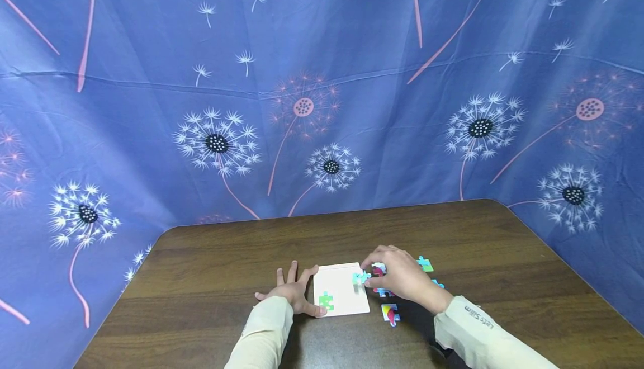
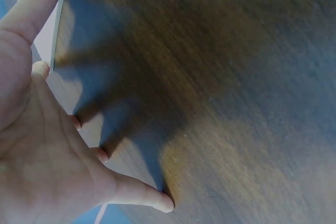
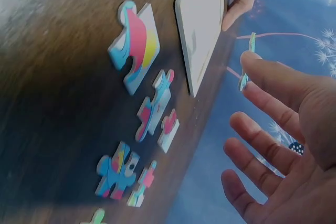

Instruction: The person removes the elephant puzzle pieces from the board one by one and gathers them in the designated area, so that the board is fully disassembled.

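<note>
A white puzzle board lies flat on the brown table, with a green puzzle piece at its near left corner. My left hand is spread beside the board, thumb and index finger at its left edge, the other fingers on the tabletop. Between thumb and index finger, my right hand pinches a light blue puzzle piece over the board's right side. In the right wrist view this pinched piece is seen edge-on, and the other fingers are loosely bent.
Several loose puzzle pieces lie right of the board, partly under my right hand. A red, yellow and blue piece is nearest the front; a green and blue one lies farther right. Behind the table hangs a blue dandelion-print cloth.
</note>
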`<state>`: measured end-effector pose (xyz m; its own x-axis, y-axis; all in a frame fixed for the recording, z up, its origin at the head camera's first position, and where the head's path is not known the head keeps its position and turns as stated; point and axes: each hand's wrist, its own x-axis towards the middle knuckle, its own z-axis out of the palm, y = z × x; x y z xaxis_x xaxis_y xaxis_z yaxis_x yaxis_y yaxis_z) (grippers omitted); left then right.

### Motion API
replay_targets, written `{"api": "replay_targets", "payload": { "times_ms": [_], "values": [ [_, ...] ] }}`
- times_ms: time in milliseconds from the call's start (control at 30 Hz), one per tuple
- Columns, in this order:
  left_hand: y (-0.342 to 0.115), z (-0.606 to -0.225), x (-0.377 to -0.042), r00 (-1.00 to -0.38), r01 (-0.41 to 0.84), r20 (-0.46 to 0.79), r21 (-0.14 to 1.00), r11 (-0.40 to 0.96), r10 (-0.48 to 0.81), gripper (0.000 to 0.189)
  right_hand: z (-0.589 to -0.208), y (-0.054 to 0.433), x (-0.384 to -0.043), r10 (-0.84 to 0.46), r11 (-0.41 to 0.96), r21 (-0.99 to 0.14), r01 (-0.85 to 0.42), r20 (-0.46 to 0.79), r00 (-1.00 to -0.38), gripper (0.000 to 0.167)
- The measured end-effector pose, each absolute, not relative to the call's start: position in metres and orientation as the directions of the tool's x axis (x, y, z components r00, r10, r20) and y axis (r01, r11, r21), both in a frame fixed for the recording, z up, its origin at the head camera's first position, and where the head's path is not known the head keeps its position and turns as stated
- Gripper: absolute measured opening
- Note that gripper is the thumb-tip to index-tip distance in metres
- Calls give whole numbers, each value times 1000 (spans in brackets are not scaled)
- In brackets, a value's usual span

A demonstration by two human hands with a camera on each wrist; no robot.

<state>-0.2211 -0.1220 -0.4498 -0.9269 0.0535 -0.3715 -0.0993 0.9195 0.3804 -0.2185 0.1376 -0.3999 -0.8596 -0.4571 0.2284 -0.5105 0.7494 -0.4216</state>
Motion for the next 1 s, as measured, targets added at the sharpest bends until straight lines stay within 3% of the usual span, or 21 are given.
{"api": "replay_targets", "payload": {
  "times_ms": [1000],
  "values": [
    [-122,-451,-224,-926,-84,-369,396,914,74,105,-405,189,-198,-432,777,-408,-479,209,-877,25]
  ]
}}
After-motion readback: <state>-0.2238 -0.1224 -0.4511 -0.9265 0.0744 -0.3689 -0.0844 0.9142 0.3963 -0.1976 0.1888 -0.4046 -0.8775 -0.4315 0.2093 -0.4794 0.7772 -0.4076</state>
